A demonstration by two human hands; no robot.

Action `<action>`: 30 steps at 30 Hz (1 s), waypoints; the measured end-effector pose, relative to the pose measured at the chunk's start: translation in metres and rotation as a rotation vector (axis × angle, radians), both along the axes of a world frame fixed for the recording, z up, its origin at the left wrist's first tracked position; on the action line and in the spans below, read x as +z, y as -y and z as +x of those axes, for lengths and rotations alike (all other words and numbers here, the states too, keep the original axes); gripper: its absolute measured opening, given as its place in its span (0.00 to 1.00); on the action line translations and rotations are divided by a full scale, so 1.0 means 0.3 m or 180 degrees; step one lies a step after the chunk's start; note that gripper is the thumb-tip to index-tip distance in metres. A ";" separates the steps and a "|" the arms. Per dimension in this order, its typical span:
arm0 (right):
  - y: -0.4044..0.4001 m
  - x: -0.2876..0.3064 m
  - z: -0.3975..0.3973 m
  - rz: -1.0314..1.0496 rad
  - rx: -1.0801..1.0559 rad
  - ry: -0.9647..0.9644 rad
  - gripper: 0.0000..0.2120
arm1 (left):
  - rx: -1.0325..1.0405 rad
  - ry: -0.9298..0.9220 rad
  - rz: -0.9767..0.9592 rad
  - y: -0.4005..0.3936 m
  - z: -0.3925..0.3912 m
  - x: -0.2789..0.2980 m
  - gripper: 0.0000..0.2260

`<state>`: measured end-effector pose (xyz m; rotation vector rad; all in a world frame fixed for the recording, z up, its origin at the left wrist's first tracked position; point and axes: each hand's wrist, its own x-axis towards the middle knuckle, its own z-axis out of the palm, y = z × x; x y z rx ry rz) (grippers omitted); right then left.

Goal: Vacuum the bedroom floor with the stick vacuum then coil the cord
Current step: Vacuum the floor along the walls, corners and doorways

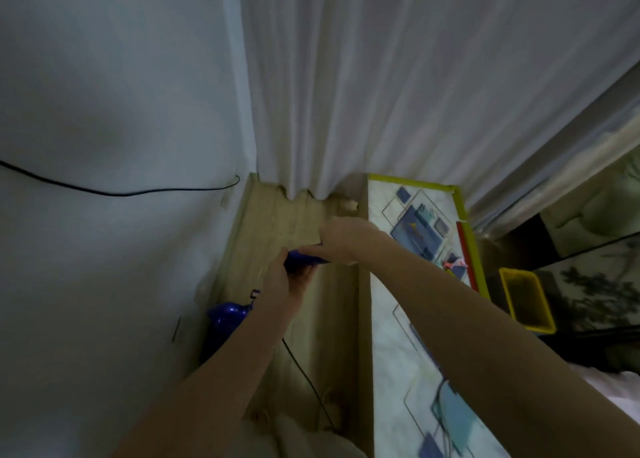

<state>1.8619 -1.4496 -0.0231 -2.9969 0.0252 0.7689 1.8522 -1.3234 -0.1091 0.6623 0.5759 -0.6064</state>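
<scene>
The left hand (281, 279) curls its fingers round the blue handle (304, 259) of the stick vacuum — the grip is plain, thumb side up. The right hand (341, 237) meets the same handle from the other side, its fingers bent down onto the far end; motion blur hides whether they pinch it or only press on it. Both forearms reach forward from the bottom of the view.

Below the left wrist, the vacuum's dark blue body (225, 322) stands close to the white wall (104, 249), on the pale wooden floor (304, 336). A thin black cord (304, 374) trails down across the floorboards toward the near edge, and another black stretch of cord (114, 192) sags along the wall — whether they join cannot be told.

White curtains (398, 93) hang to the floor ahead. To the right lies a patterned mat with a yellow border (465, 222), and beyond it a yellow bin (526, 300).
</scene>
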 end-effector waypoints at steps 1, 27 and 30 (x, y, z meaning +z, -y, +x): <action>0.023 0.001 -0.008 -0.0014 0.0033 -0.0003 0.30 | 0.0034 -0.0049 -0.0012 0.025 -0.007 0.004 0.12; 0.298 -0.144 -0.175 0.0164 0.0040 0.0125 0.28 | 0.0030 -0.0580 0.0820 0.304 -0.104 -0.033 0.20; 0.312 -0.137 -0.150 0.0125 0.0055 0.0162 0.30 | 0.0009 -0.0624 0.0793 0.309 -0.079 -0.025 0.19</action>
